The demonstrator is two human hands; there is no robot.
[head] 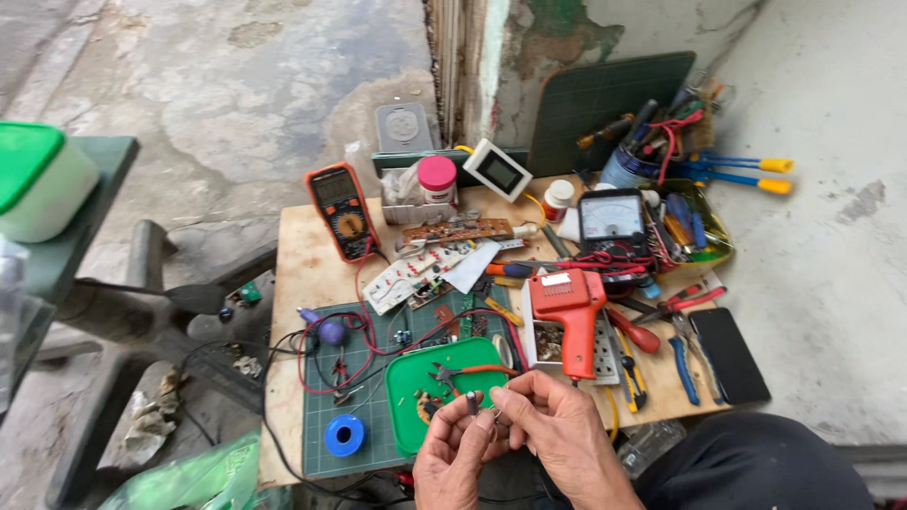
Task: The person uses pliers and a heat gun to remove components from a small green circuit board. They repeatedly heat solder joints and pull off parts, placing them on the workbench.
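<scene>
Small dark cylindrical component (pixel 471 404), upright, pinched above green tray (pixel 404 378)

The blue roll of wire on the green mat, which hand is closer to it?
Left. The left hand is just right of the blue roll, a short gap apart. The right hand sits farther right, beyond the left hand.

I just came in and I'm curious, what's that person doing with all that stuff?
A person sits at a cluttered wooden workbench, holding a small dark cylindrical part between the fingers of the left hand and right hand. Just beyond the hands lie a green tray with small pliers, an orange soldering gun and an orange multimeter.
</scene>
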